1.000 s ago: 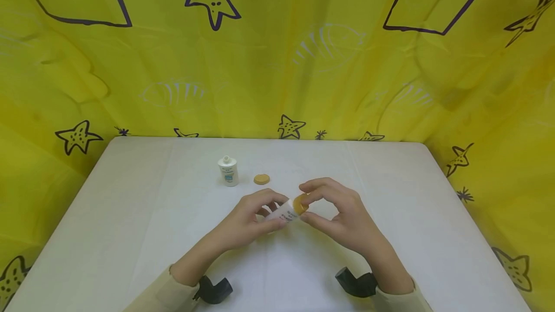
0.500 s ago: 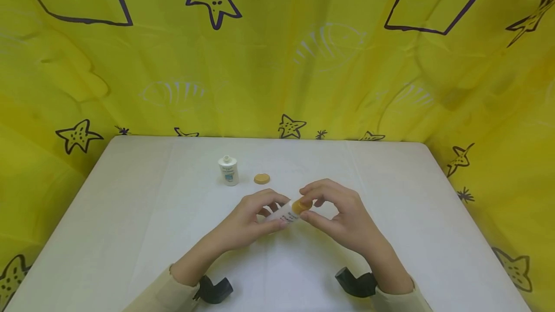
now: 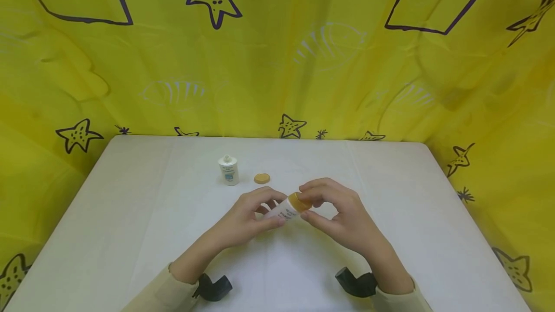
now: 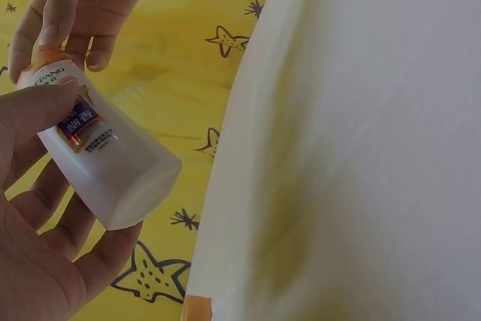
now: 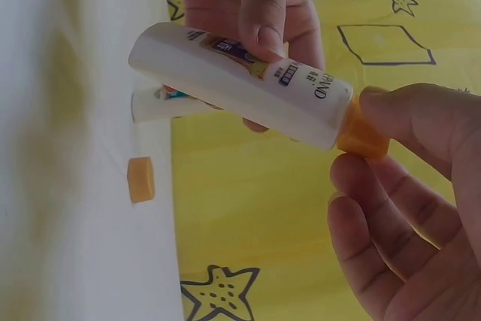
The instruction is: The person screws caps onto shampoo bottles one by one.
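white bottle in left hand; right hand pinches orange cap

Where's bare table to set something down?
Free: table left of the standing bottle, to its left edge; right of the right hand, to its right edge. Crowded: centre, with that bottle and loose cap, left hand and held bottle above.

The head view looks forward and down from above; both wrist views, close in, share the held bottle.
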### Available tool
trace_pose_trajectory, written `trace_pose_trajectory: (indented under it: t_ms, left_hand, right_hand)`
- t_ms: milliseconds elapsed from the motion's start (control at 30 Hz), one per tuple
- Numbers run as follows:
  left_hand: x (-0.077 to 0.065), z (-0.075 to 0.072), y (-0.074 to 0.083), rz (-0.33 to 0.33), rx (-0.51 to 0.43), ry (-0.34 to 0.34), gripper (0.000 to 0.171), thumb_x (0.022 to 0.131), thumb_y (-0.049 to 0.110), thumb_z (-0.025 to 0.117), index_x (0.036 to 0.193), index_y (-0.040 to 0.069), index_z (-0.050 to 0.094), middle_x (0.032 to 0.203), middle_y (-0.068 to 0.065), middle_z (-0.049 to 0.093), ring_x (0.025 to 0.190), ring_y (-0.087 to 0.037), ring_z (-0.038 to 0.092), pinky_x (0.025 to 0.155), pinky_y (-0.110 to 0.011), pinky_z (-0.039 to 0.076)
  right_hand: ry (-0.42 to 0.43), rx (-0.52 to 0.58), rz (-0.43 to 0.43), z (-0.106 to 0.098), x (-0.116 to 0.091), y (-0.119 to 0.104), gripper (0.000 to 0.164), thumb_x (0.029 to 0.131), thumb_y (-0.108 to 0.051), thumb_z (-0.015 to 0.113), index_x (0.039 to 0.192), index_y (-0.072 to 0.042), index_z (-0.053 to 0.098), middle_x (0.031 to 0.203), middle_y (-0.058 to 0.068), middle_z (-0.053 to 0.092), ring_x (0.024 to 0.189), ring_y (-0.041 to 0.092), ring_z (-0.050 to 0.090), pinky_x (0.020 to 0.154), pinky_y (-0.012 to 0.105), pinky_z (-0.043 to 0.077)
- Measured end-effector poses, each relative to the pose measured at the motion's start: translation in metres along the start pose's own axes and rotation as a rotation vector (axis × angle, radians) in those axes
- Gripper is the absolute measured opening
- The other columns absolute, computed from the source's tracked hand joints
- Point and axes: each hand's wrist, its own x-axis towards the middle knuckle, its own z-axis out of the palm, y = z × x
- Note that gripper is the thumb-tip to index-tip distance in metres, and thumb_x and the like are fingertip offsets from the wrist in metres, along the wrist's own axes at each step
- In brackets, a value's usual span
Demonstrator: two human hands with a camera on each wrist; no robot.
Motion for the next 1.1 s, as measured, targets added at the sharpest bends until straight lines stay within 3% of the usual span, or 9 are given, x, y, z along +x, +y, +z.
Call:
trace_pose_trajectory:
  t_ms: [167, 400, 600, 833, 1100]
  left_hand:
    - [0.0007, -0.0012, -0.0014, -0.028, 0.009, 0.011, 0.033, 0.09, 0.021, 0.075, 0.121, 0.019, 0.064, 0.114, 0.008, 0.067, 0.098, -0.016, 0.063, 0.084, -0.032, 0.057]
    - [0.0008, -0.0021, -0.0036, -0.036, 0.01, 0.016, 0.032, 0.09, 0.021, 0.075, 0.121, 0.02, 0.064, 0.113, 0.009, 0.067, 0.098, -0.013, 0.062, 0.084, -0.031, 0.057]
    - [0.0008, -0.0018, -0.0039, -0.025, 0.006, 0.012, 0.032, 0.09, 0.021, 0.075, 0.12, 0.02, 0.064, 0.112, 0.008, 0.067, 0.097, -0.013, 0.062, 0.084, -0.032, 0.057]
    - [0.001, -0.0007, -0.0019, -0.028, 0.0, -0.002, 0.032, 0.091, 0.022, 0.074, 0.121, 0.02, 0.064, 0.114, 0.008, 0.066, 0.098, -0.014, 0.062, 0.084, -0.031, 0.057]
    - [0.0, 0.0015, -0.0012, -0.008, -0.004, -0.012, 0.032, 0.092, 0.023, 0.073, 0.122, 0.021, 0.064, 0.113, 0.007, 0.067, 0.098, -0.014, 0.062, 0.084, -0.034, 0.057]
  right_hand:
    - [-0.022, 0.033, -0.019, 0.0007, 0.0005, -0.0003, 0.036, 0.082, 0.004, 0.074, 0.113, -0.015, 0.07, 0.121, 0.002, 0.067, 0.106, 0.015, 0.064, 0.072, 0.027, 0.058]
    - [-0.017, 0.024, -0.041, 0.0013, 0.001, -0.0011, 0.039, 0.082, 0.01, 0.071, 0.112, -0.015, 0.071, 0.121, 0.004, 0.067, 0.096, 0.012, 0.066, 0.074, 0.021, 0.056]
    - [-0.014, 0.025, -0.056, 0.0016, 0.001, -0.0008, 0.035, 0.083, 0.007, 0.074, 0.11, -0.015, 0.072, 0.119, 0.004, 0.067, 0.091, 0.011, 0.066, 0.073, 0.021, 0.056]
    - [-0.007, 0.006, -0.036, 0.0011, 0.0009, -0.0009, 0.032, 0.084, 0.0, 0.077, 0.11, -0.017, 0.072, 0.118, 0.002, 0.067, 0.1, 0.012, 0.065, 0.071, 0.024, 0.056]
    - [-0.008, -0.036, -0.008, 0.0012, -0.0005, -0.0005, 0.03, 0.083, -0.007, 0.079, 0.11, -0.019, 0.072, 0.119, -0.002, 0.066, 0.108, 0.015, 0.064, 0.095, 0.022, 0.051]
